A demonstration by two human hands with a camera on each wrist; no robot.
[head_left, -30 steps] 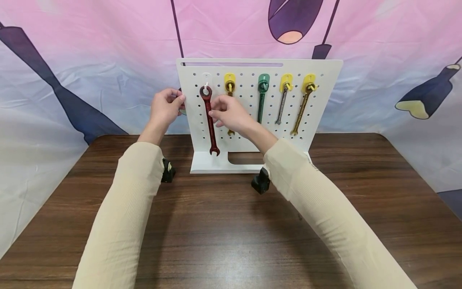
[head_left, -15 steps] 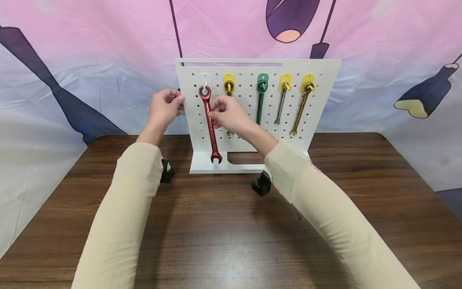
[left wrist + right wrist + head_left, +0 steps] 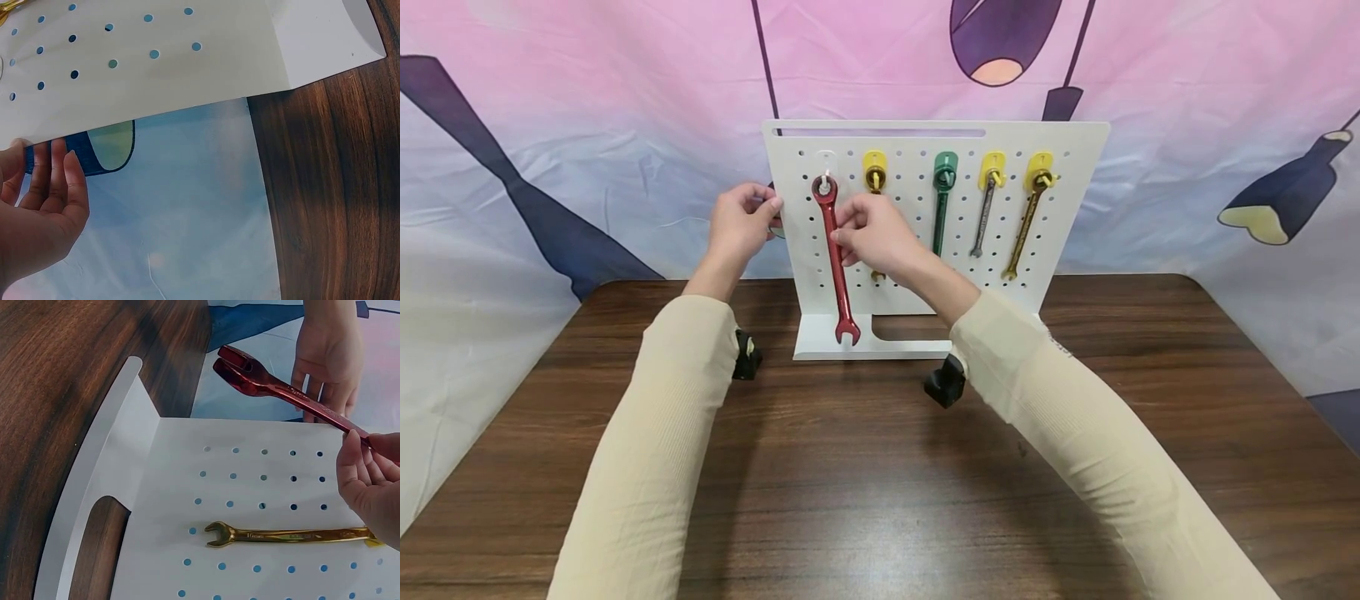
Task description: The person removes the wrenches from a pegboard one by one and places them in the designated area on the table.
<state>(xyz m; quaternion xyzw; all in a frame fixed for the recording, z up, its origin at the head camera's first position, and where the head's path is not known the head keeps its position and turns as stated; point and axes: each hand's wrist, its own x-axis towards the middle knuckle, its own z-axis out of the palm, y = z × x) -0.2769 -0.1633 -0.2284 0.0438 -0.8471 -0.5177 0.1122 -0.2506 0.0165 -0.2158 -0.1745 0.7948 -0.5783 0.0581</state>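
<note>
A red combination wrench [image 3: 837,267] hangs at the left of a white pegboard [image 3: 910,292], its ring end over a white hook [image 3: 825,182]. My right hand [image 3: 876,237] pinches its shaft between thumb and fingers. In the right wrist view the wrench's open end [image 3: 244,372] stands out from the board, tilted away from its surface. My left hand [image 3: 741,223] grips the board's left edge; in the left wrist view its fingers [image 3: 57,172] reach behind that edge. Behind my right hand, a gold wrench [image 3: 294,535] hangs beside the red one, partly hidden in the head view.
Farther right on the board hang a green wrench [image 3: 942,217], a small silver wrench [image 3: 983,218] and another gold wrench [image 3: 1026,229], on green and yellow hooks. The board's base stands on a dark wooden table [image 3: 850,467]. A patterned cloth [image 3: 625,125] hangs behind.
The red wrench's lower end has swung outward from the board, toward the camera, while its ring end stays at the hook. My left hand stays at the board's edge.
</note>
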